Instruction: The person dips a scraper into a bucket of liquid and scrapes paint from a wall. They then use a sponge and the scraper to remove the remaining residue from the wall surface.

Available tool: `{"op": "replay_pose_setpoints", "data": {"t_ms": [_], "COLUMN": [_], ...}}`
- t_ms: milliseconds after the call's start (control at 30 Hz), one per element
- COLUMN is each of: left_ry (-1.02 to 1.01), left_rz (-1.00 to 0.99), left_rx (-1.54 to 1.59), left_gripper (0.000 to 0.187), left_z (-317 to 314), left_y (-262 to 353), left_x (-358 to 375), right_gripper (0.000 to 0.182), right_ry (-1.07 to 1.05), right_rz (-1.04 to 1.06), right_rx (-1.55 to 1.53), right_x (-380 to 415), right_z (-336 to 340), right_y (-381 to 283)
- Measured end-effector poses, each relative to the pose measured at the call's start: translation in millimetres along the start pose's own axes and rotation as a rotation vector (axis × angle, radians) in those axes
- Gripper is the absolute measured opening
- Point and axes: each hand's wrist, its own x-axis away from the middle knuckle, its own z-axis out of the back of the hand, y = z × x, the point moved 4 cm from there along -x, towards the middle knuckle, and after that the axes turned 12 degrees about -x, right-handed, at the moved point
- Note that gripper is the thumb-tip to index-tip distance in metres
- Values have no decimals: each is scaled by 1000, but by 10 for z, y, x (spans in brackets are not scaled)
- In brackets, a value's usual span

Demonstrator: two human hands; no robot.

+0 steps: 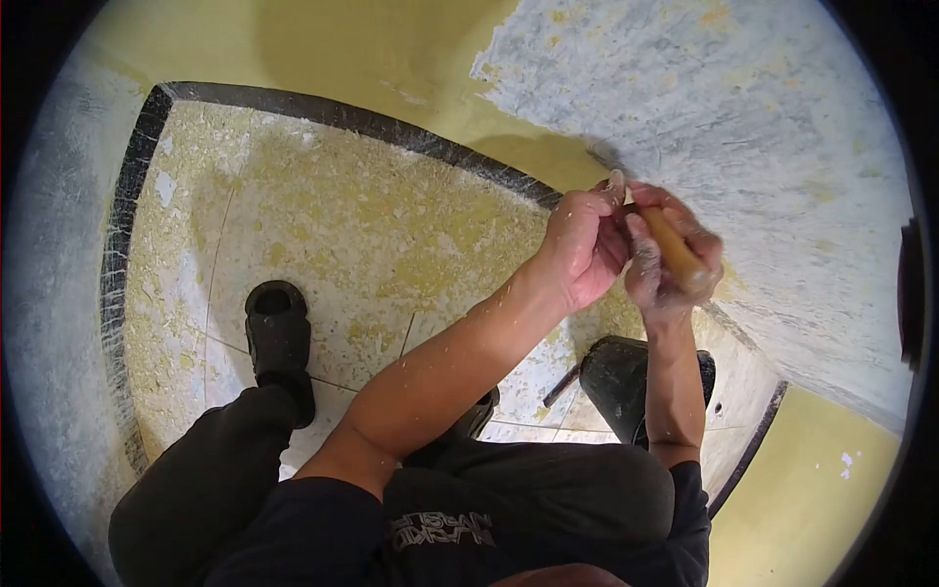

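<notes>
A scraper with a yellowish wooden handle (671, 241) is held against the wall in front of me; its blade end is blurred and partly hidden by my fingers. My right hand (685, 256) is wrapped round the handle. Beside it, my left hand (584, 240) has its fingers closed at the front of the same tool, near the blade. White dust coats the fingers of both hands. The wall (724, 108) is bared to grey-white here, with yellow paint (391, 59) still on the part to the left.
Paint flakes cover the tiled floor (342, 225), which a dark skirting band (372, 125) borders. A black bucket-like container (616, 382) stands below my right forearm, with a dark stick-like piece (560, 387) beside it. My foot in a black clog (278, 328) rests at left.
</notes>
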Motion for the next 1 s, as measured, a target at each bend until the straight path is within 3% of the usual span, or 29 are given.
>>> {"op": "replay_pose_setpoints", "data": {"t_ms": [100,133,200,267,333,367,467,533,600,633,667,733,767,800,833,867,1000], "left_ry": [74,82,-15,59,157,119,149,-57,-81,39,162,70,-17,-94,125,127,117], "left_rz": [-9,-2,23,20,32,20,16,-68,-35,-37,-31,-31,-23,-17,-30,-27,-77], "left_rx": [14,22,-32,-108,-159,-98,-54,-37,-39,-38,-37,-75,14,107,-5,-4,-36], "left_gripper": [28,28,29,31,33,33,33,35,35,26,18,22,22,23,24,24,19], "left_z": [58,174,234,215,239,252,207,315,225,64,0,166,182,129,59,117,43], "left_y": [22,-21,46,59,-27,-1,74,98,127,142,127,162,156,173,164,150,197], "left_x": [-5,-39,-166,-180,-62,-98,-44,-145,-160,-90,-23,-110,-107,-51,21,0,-26], "right_gripper": [12,12,10,6,12,26,35,34,37,38,38,39,27,27,20,15,15], "right_ry": [96,91,-27,30,-63,3,46,32,-227,28,25,64,103,105,42,-22,-1], "right_rz": [-32,-45,135,76,151,31,177,111,76,223,208,115,121,125,100,71,-19], "right_rx": [-171,-169,135,-25,39,-68,-137,-52,125,-144,-144,-244,-279,-283,-116,57,77], "right_x": [150,175,93,70,85,106,192,78,-79,10,56,-12,-44,-36,-17,7,-46], "right_z": [-55,-20,-38,-38,-61,-84,-130,-70,-88,-116,-129,-118,-145,-143,-161,-167,-133], "right_y": [92,62,-13,43,79,104,135,-28,-171,-76,-9,71,30,17,3,-25,-64]}}
